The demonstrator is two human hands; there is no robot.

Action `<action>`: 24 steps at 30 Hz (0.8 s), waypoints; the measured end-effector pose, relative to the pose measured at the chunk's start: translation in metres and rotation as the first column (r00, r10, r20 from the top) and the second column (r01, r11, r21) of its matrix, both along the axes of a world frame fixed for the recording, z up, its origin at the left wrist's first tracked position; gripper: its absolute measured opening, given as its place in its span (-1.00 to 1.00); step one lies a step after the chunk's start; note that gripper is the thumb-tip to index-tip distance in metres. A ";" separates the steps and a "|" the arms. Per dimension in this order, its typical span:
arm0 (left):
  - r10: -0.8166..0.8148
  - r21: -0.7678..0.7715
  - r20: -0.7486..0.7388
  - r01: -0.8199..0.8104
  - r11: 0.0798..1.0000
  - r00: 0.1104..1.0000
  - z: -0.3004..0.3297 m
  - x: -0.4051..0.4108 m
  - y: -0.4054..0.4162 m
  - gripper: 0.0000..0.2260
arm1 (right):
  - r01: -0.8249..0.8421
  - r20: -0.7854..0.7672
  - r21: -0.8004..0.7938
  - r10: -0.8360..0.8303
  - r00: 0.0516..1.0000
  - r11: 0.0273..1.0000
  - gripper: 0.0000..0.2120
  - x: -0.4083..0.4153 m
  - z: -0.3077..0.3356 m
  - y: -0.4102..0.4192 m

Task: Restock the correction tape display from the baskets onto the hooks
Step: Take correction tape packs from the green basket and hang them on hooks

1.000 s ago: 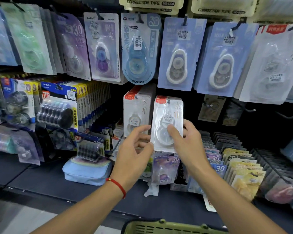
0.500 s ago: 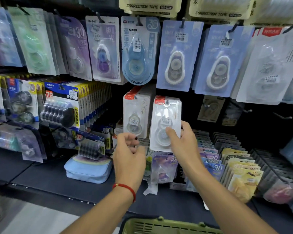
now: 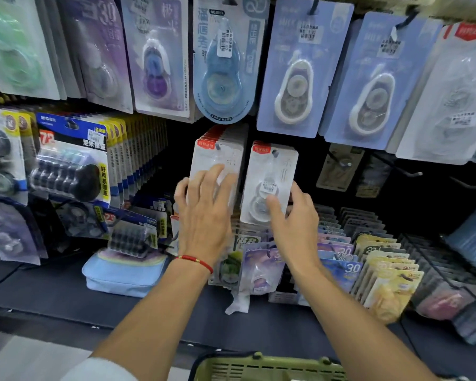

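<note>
Your right hand (image 3: 294, 224) pinches the lower edge of the pack (image 3: 270, 182), which hangs on its hook (image 3: 276, 153) at centre frame. Push it fully back and release squarely. Your left hand (image 3: 204, 213) lies open and flat against the stack (image 3: 217, 160) at 9 o'clock of the pack; half a second ago it hung curled below that stack. The basket (image 3: 259, 367) waits at 6 o'clock.

A dark back panel (image 3: 308, 160) fills the far side behind the rows of hooks, a dark shelf (image 3: 66, 295) runs left to right below it, and a strip of pale grey floor (image 3: 19, 358) shows at the near left under even, soft light.
</note>
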State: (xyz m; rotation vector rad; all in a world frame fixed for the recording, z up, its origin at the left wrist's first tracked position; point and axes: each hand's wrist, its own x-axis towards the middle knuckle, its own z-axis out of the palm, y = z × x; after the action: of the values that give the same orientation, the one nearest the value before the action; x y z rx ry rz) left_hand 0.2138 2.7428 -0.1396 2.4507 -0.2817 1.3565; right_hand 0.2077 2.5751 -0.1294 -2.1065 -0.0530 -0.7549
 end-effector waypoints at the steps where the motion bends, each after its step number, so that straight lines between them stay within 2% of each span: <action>1: 0.031 0.014 0.008 -0.031 0.999 0.999 0.000 0.002 0.001 -0.48 | 0.036 -0.005 -0.048 -0.036 0.999 0.998 -0.50 0.003 -0.001 0.000; 2: 0.042 0.022 0.007 -0.042 0.999 0.999 0.001 0.003 0.002 -0.50 | 0.085 0.016 -0.088 -0.084 0.996 0.993 -0.45 0.004 -0.001 0.001; 4: 0.036 0.044 -0.010 -0.035 0.998 0.999 0.003 0.007 0.003 -0.52 | 0.214 0.223 -0.228 -0.163 0.961 0.950 -0.45 0.003 -0.004 0.003; 6: 0.011 0.057 -0.035 -0.009 0.998 0.999 0.005 0.012 0.006 -0.52 | 0.290 0.438 -0.446 -0.076 0.896 0.847 -0.55 0.004 -0.011 0.004; 7: -0.014 0.048 -0.049 0.016 0.999 0.999 0.004 0.014 0.007 -0.50 | 0.300 0.459 -0.542 -0.022 0.888 0.785 -0.57 0.008 -0.015 0.004; 8: -0.043 0.032 -0.061 0.045 0.998 0.997 0.003 0.015 0.007 -0.48 | 0.308 0.448 -0.608 -0.003 0.894 0.732 -0.57 0.014 -0.016 0.003; 10: -0.083 -0.005 -0.089 0.082 0.997 0.993 0.001 0.012 0.004 -0.43 | 0.310 0.412 -0.659 -0.017 0.911 0.686 -0.56 0.029 -0.014 0.001; 13: -0.106 -0.022 -0.111 0.104 0.994 0.988 0.001 0.009 -0.002 -0.38 | 0.276 0.343 -0.705 -0.027 0.939 0.653 -0.54 0.054 -0.005 -0.003; 17: -0.133 -0.020 -0.146 0.131 0.991 0.980 -0.001 0.006 0.000 -0.35 | 0.155 0.130 -0.778 -0.084 0.988 0.609 -0.33 0.081 -0.003 -0.009; 21: -0.170 -0.022 -0.165 0.168 0.985 0.972 -0.004 0.006 0.007 -0.35 | 0.051 -0.028 -0.798 -0.121 0.992 0.601 -0.24 0.105 -0.002 -0.010; 24: -0.202 -0.030 -0.176 0.200 0.979 0.963 -0.004 0.004 0.011 -0.31 | 0.019 -0.078 -0.814 -0.141 0.987 0.581 -0.22 0.113 0.002 -0.012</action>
State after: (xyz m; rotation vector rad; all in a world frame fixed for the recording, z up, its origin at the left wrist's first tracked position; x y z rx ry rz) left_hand 0.2178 2.7534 -0.1434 2.4368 -0.4628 1.0446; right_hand 0.3205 2.5635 -0.1270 -3.0716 -0.2847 -0.7035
